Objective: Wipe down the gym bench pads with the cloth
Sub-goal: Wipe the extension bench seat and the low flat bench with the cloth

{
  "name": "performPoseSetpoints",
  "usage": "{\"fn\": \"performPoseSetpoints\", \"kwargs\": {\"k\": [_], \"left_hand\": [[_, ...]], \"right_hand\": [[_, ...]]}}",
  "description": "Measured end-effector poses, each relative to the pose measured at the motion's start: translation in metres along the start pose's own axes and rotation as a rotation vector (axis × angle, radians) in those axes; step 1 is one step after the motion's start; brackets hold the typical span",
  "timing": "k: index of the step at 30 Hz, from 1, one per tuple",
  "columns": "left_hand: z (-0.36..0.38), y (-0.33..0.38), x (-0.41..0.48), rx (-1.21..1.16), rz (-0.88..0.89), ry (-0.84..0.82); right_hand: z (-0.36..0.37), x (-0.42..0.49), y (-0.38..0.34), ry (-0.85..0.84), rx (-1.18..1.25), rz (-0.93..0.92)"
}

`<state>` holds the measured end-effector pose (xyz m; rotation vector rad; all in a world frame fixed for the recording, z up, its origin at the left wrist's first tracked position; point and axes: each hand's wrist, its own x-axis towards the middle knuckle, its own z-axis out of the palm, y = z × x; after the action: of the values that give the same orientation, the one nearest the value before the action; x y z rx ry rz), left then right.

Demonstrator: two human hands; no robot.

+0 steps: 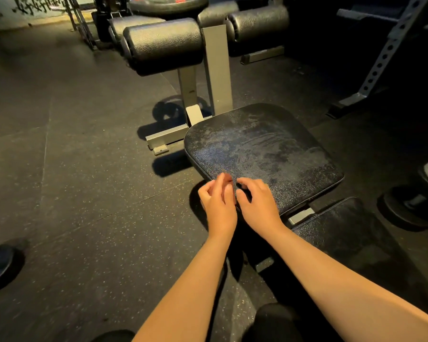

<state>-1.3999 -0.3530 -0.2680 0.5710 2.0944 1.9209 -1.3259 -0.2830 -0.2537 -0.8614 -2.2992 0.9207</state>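
Seat pad (262, 154) right in front of me, streaky across the top. It's firm, grained vinyl that should take a hard push. Both hands are at its near left corner, left hand (218, 198) and right hand (257, 201) almost touching. Fingers are curled in around something small and dark. The cloth? Can't tell in this light. If so, it's soft and light, best bunched under a palm. Roller pads (163, 43) wait beyond.

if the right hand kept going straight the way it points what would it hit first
Probably the seat pad: the right hand sits at its near edge, pointing across it. Depth is unclear.
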Motion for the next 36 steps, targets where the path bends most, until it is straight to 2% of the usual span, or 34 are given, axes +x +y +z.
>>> {"fn": "performPoseSetpoints", "kwargs": {"k": [3,7,10,14,23,26,28,30,32,36], "left_hand": [[-0.005,-0.009,-0.024,-0.017,0.028,-0.063],[-0.02,-0.002,-0.005,0.13,0.07,-0.171],[-0.021,0.013,0.024,0.257,0.031,-0.127],[0.0,0.019,-0.007,0.39,-0.015,-0.105],[0.0,0.019,-0.052,0.336,-0.044,-0.165],[0.005,0.044,-0.051,0.213,-0.055,-0.136],[0.018,0.063,-0.05,0.091,-0.055,-0.176],[0.031,0.075,-0.043,0.07,-0.037,-0.229],[0.039,0.079,-0.033,0.129,-0.054,-0.27],[0.049,0.076,-0.01,0.359,0.034,-0.35]], "right_hand": [[-0.001,-0.002,-0.004,-0.012,0.027,0.013],[-0.011,-0.007,-0.002,-0.039,0.061,-0.009],[-0.017,-0.015,0.002,-0.059,0.05,-0.016],[-0.022,-0.027,-0.002,-0.044,0.095,0.025],[-0.041,-0.044,0.004,-0.088,0.187,0.062],[-0.052,-0.04,0.0,-0.115,0.361,0.097],[-0.06,-0.033,-0.005,-0.122,0.502,0.123],[-0.066,-0.021,-0.003,-0.089,0.536,0.131],[-0.071,-0.007,0.003,-0.057,0.437,0.139],[-0.084,0.022,0.02,0.037,0.165,0.103]]}}
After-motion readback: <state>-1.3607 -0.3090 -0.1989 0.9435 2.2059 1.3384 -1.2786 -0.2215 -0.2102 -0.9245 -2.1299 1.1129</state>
